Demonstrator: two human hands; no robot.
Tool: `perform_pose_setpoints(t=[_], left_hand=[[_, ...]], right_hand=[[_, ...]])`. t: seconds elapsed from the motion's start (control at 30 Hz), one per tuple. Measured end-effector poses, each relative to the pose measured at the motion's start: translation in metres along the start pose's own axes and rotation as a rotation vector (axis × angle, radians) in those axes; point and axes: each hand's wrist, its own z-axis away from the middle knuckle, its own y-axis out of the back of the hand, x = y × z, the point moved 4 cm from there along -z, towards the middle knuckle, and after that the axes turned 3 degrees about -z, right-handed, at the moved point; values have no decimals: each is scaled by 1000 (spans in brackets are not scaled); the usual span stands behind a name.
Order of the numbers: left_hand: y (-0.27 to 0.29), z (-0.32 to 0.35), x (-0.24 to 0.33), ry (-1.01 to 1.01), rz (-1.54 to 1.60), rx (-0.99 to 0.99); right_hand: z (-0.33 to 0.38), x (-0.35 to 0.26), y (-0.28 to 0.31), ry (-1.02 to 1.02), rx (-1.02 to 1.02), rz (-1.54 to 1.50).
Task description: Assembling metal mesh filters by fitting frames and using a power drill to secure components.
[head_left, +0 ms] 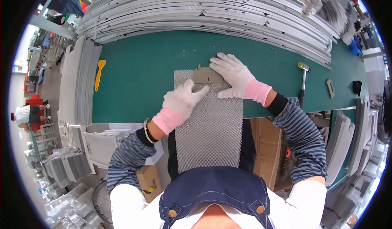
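Note:
A long grey metal mesh panel lies across the front edge of the green table and hangs down toward my body. A small tan flat piece sits on its far end. My left hand, in a white glove with a pink cuff, presses flat on the mesh just below that piece, fingers apart. My right hand, gloved the same way, rests with spread fingers on the right end of the tan piece and the mesh edge. Neither hand grips anything.
A large stack of long grey metal frame strips runs along the table's far side. A yellow scraper lies at left, a hammer at right, beside a small plate. More panels are stacked at left. A person is at far left.

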Motion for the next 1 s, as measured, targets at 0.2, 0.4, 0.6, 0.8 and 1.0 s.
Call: perform_pose_setpoints(t=[0.2,0.4,0.6,0.8,1.0], left_hand=[[0,3,24,243,-217,-210],[-3,12,2,154,-11,-76],[-3,8,24,298,-172,-136],[22,25,-32,221,57,125],[57,59,-115,551,-466,492]], right_hand=[[-8,-3,2,-23,-27,-2],[-2,-1,-3,-22,23,-14],[-12,-5,1,-40,-6,-34],[-2,12,-3,-29,34,-60],[-14,3,41,-85,-112,-387]])
